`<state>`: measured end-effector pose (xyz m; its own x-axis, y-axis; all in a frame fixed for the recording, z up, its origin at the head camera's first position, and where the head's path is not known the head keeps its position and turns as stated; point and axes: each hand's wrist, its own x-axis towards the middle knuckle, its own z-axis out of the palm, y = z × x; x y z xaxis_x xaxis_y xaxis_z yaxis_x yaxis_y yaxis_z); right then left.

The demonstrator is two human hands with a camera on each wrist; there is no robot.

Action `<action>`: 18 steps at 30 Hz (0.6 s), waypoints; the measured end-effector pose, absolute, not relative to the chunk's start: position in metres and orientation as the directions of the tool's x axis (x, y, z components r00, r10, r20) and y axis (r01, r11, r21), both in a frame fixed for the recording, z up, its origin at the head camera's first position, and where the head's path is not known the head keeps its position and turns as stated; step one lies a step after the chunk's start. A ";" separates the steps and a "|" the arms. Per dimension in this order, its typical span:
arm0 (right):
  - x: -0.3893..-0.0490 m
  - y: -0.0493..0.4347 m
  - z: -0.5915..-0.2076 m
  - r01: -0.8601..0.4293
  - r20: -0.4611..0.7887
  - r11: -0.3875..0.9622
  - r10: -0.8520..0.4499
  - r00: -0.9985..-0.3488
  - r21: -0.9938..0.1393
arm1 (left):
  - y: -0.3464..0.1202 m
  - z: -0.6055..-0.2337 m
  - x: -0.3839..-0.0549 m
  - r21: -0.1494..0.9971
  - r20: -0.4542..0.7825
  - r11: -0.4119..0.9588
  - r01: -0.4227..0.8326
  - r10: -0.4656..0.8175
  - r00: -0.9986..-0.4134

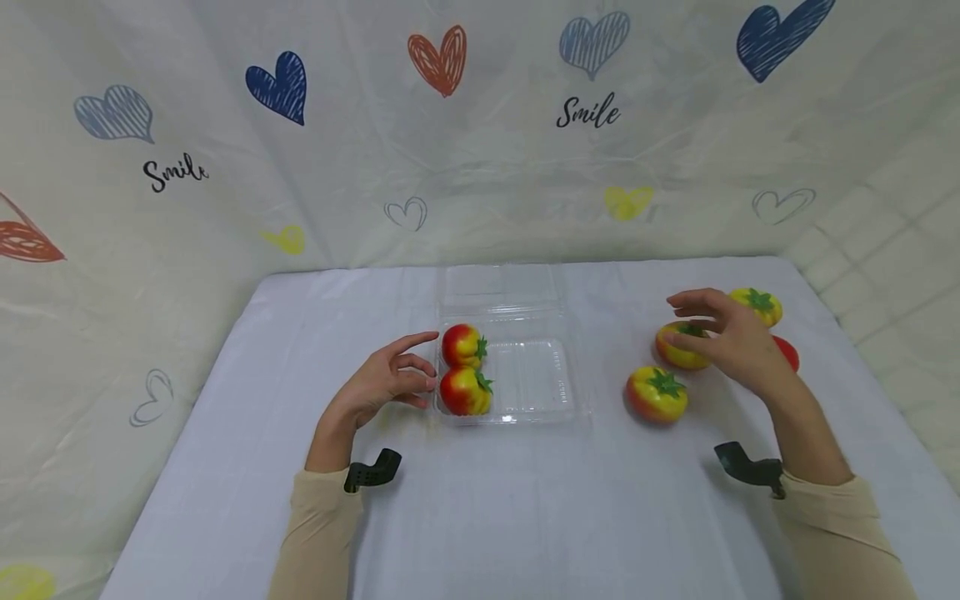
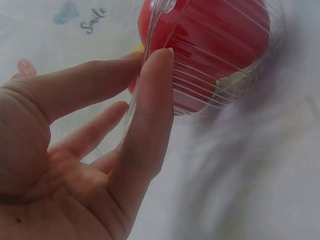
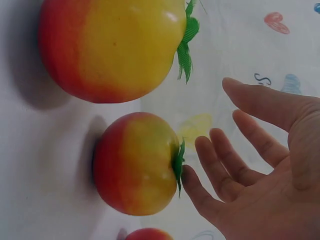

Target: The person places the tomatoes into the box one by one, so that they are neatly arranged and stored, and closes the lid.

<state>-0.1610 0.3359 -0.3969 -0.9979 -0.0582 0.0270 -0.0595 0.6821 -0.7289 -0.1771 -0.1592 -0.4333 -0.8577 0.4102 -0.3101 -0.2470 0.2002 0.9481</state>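
Both hands flank the work: the left hand [image 1: 382, 379] touches the left edge of the clear box [image 1: 525, 379], though whether it pinches the rim or merely rests there I cannot tell; the right hand [image 1: 735, 342] is wide, loosely curved, with nothing held, over the middle tomato [image 3: 137, 165], well to the right of the box. For a sound grip, the fingertips should pass the green leaves [image 3: 178, 160] and settle on the fruit's broad sides, as the leaves would probably bend or slip. The front tomato [image 1: 656, 396], also right of the box but nearer it, sits just beside, so thumb room looks tight. Light pressure suits the left hand: two tomatoes [image 1: 459, 393] line the box's left side, and its thin wall could buckle.
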 end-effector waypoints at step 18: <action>-0.166 0.345 -0.402 0.019 -0.059 0.736 -0.029 -0.998 -0.677 | -0.160 -0.432 -0.176 0.950 -0.304 0.202 -0.238 0.423 -0.853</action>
<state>-0.1665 0.3449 -0.4023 -0.9979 -0.0287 -0.0588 0.0188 0.7357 -0.6771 -0.1761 -0.1600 -0.4322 -0.8534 0.4234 -0.3041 -0.2381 0.2023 0.9499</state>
